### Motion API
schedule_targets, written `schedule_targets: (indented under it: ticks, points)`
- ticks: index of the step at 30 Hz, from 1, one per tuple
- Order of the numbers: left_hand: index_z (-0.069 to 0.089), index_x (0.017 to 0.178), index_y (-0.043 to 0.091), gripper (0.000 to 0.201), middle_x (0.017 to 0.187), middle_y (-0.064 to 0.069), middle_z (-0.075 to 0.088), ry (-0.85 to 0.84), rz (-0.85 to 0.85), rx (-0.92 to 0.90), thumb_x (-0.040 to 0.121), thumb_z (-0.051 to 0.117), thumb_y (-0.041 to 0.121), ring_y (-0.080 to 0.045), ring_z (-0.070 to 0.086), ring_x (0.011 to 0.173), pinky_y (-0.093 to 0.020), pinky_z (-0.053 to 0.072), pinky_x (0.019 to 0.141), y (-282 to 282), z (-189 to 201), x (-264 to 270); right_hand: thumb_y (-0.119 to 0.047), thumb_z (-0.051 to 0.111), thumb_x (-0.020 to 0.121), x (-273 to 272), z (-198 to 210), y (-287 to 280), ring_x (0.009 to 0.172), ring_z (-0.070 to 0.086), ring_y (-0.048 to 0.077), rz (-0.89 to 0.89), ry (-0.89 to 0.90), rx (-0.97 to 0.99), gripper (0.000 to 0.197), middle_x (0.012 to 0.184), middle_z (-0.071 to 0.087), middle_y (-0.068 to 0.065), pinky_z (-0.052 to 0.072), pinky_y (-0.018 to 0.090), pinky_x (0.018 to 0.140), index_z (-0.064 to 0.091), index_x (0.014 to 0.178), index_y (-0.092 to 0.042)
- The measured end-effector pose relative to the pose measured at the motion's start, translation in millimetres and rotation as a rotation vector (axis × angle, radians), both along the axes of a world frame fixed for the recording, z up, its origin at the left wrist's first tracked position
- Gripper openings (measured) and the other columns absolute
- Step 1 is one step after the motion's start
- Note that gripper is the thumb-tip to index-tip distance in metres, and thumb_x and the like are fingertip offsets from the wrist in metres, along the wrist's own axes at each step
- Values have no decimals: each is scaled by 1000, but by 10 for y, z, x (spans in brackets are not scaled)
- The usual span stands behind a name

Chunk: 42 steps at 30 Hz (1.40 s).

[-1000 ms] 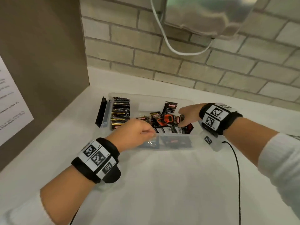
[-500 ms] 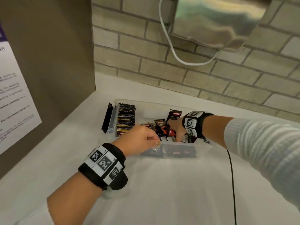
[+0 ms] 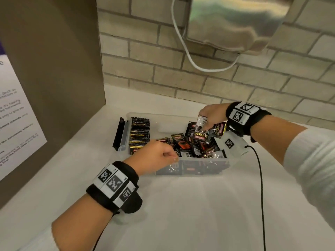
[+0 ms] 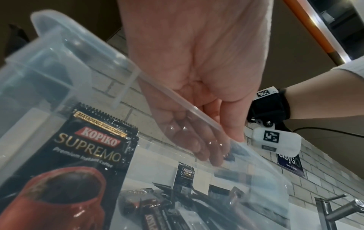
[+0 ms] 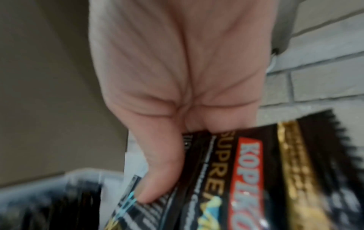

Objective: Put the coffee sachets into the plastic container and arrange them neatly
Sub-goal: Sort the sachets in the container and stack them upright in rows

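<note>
A clear plastic container (image 3: 168, 122) stands on the white counter. A neat upright row of black-and-gold coffee sachets (image 3: 139, 134) fills its left end, and a loose pile of sachets (image 3: 190, 147) lies in the middle and right. My left hand (image 3: 163, 156) grips the container's front rim (image 4: 78, 51), fingers (image 4: 206, 147) curled inside the wall. My right hand (image 3: 208, 115) hovers above the container's right end, pinching a small bunch of sachets (image 3: 203, 131) between the thumb (image 5: 157, 179) and fingers. In the right wrist view, those sachets (image 5: 246, 179) read Kopiko Supremo.
A black and clear part (image 3: 120, 134) sits against the container's left end. A brown panel with a paper notice (image 3: 18, 115) stands at the left. A brick wall (image 3: 235, 87) runs behind, with a metal dispenser (image 3: 235, 24) overhead. A black cable (image 3: 261, 178) trails across the counter (image 3: 181, 205).
My right hand reached down into the loose pile, then rose with a bunch of sachets in its grip. My left hand has stayed on the front rim.
</note>
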State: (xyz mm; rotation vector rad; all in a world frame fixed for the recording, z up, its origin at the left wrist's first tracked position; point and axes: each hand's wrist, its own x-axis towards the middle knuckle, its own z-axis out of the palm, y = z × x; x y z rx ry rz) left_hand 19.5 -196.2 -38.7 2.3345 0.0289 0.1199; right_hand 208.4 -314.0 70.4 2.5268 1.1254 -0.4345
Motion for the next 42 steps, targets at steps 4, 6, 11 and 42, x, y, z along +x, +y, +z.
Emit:
schedule_targets:
  ticks: [4, 6, 11, 42]
  points:
    - [56, 125, 16, 39, 103, 8, 62, -29, 93, -157, 90, 56, 34, 1, 57, 92, -1, 43, 74, -31, 114, 4, -23, 62, 88, -127, 95, -204, 97, 60, 25, -188, 338, 606, 23, 105, 62, 5, 47, 33, 82, 56, 106, -10]
    - [46, 133, 20, 46, 107, 11, 59, -57, 128, -350, 91, 52, 38, 2, 56, 97, -4, 44, 80, -78, 238, 11, -12, 61, 88, -349, 32, -234, 93, 64, 25, -293, 736, 930, 19, 103, 66, 9, 52, 34, 79, 57, 107, -10]
    - [46, 124, 17, 37, 115, -5, 64, -116, 172, -753, 89, 61, 18, -16, 64, 104, -36, 54, 90, -214, 334, 76, -4, 59, 88, -812, -371, -77, 92, 64, 26, -404, 1021, 1331, 21, 102, 66, 13, 53, 39, 82, 52, 108, -7]
    - [55, 111, 5, 25, 105, -12, 65, -443, 530, -1360, 87, 57, -2, -22, 61, 103, -26, 51, 87, 240, 143, -11, 10, 58, 82, -1104, -1014, -21, 94, 65, 24, -545, 905, 2060, 36, 94, 66, 4, 53, 30, 75, 58, 105, -17]
